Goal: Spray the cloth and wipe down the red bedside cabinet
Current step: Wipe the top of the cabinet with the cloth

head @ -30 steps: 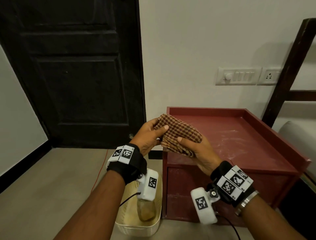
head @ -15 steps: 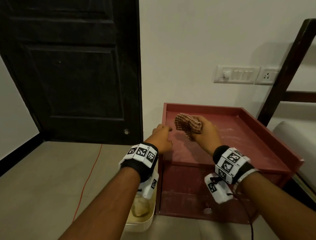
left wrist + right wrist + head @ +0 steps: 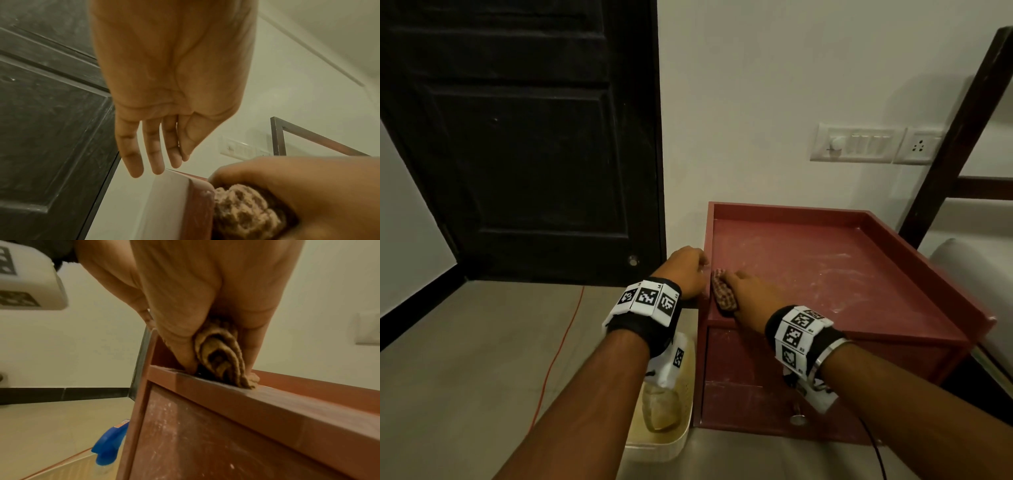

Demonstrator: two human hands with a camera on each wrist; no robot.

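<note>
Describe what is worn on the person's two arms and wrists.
Each bare forearm has a black wristband ringed with white tiles printed with black square markers. A white camera housing hangs under each wrist, also marker-tagged. The right wrist adds a silver bangle and a thin black cable.

The red bedside cabinet (image 3: 825, 274) has a raised rim along its left, back and right edges; its front edge is low, so a hand passes onto the top from there. The right hand (image 3: 751, 296) with the bunched checked cloth (image 3: 723, 295) fills the front-left corner, and the left hand (image 3: 688, 270) sits just outside the left rim. The rest of the dusty top lies bare. Left of the cabinet, a cream basket (image 3: 671, 442) stands on the floor; a dark wooden frame (image 3: 955, 137) stands at its right.
</note>
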